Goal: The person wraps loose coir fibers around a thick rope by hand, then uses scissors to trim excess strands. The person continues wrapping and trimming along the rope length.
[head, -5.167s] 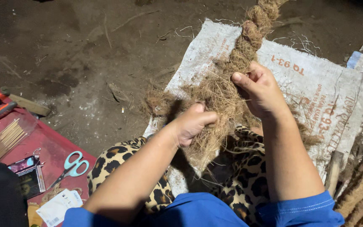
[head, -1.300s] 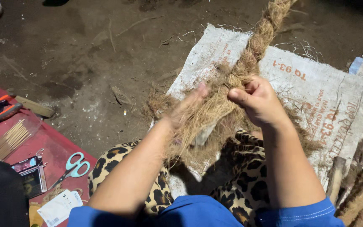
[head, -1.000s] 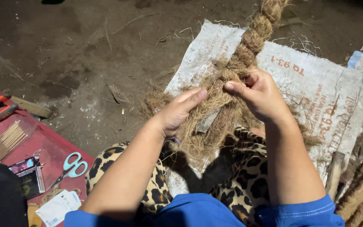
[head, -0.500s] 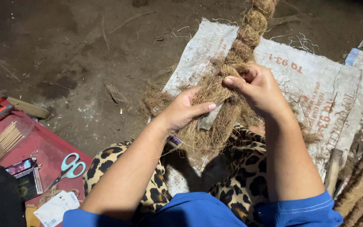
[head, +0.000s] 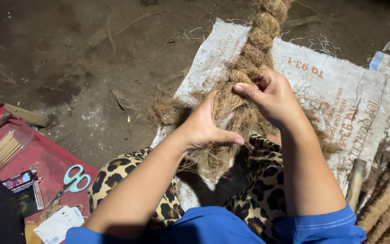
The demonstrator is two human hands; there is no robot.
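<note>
Dark packed-earth floor [head: 68, 54] fills the upper left of the frame, with a red mat [head: 41, 158] at lower left carrying a bundle of thin sticks [head: 1, 151] and teal-handled scissors [head: 71, 180]. Moving right, my left hand [head: 204, 129] is curled around loose coir fibre [head: 224, 122], thumb pressed across the bundle. My right hand [head: 271, 97] pinches a strand just below the finished braided rope [head: 260, 38], which runs to the top centre over a white woven sack [head: 339, 95]. I judge the plaiting is mid-crossing; next, the left strand wants pulling tight over the right without losing tension.
</note>
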